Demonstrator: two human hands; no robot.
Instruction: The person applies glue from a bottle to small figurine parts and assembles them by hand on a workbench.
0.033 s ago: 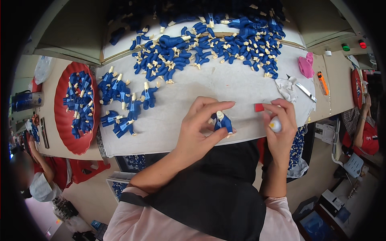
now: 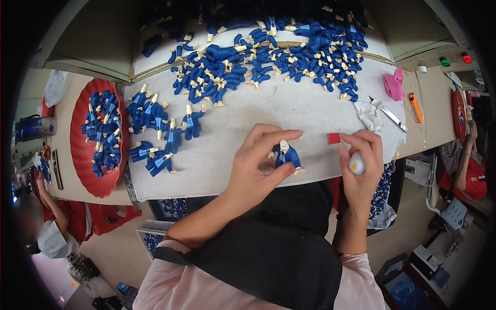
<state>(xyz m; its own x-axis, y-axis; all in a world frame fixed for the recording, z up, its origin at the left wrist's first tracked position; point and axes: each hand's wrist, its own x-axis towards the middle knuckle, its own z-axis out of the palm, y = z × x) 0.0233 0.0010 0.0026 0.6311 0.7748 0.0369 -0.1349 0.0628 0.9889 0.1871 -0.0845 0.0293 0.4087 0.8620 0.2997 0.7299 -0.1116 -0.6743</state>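
Observation:
My left hand (image 2: 258, 160) pinches a small blue doll torso (image 2: 285, 156) between thumb and fingers. The torso has a cream neck stub and a cream hand at its lower right. In my right hand (image 2: 364, 160) a small white bottle with a yellow spot (image 2: 356, 164) is gripped, its end turned toward me. By the tip of my right index finger is a small red block (image 2: 334, 138); whether the finger touches it I cannot tell. Several finished-looking blue torsos with arms (image 2: 191, 122) lie on the white table cover (image 2: 222, 134) to the left.
A red scalloped tray (image 2: 106, 188) of blue torsos stands at left. Loose blue arms (image 2: 222, 77) are heaped at the back. On the right lie a crumpled white cloth (image 2: 368, 113), a metal blade-like tool (image 2: 393, 119), an orange cutter (image 2: 415, 107) and a pink cloth (image 2: 393, 84). Co-workers sit at both sides.
My right hand has shifted slightly right and down with the bottle, so a little more space shows beside the red block. My left hand and the torso have barely moved.

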